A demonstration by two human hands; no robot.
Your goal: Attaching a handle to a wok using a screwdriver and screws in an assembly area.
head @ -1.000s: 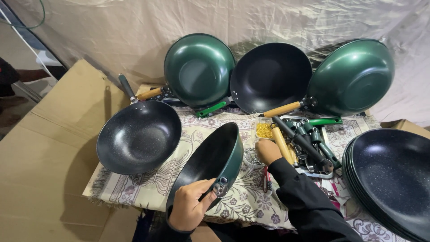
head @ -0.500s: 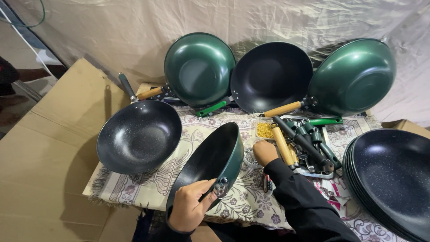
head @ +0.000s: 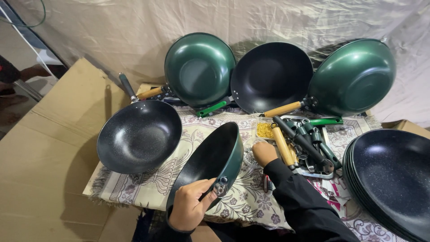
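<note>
Centre frame: our left hand (head: pixel 190 210) grips the tilted green wok (head: pixel 210 163) steady by its rim; our right hand (head: pixel 264 153), fingers hidden, gropes beside the loose handles (head: pixel 300 143).

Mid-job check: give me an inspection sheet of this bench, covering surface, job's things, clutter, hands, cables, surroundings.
Surface: patterned cloth over cardboard.
Job's things: handleless green wok tilted on edge, its handle bracket facing the person.
Clutter: pile of handles, small tub of yellow bits, stack of dark pans, black wok, three woks leaning on the backdrop.
Hands: left hand grips the wok rim; right hand rests beside the handles.
Cables: green cable, top left.
Surroundings: draped sheet.
</note>
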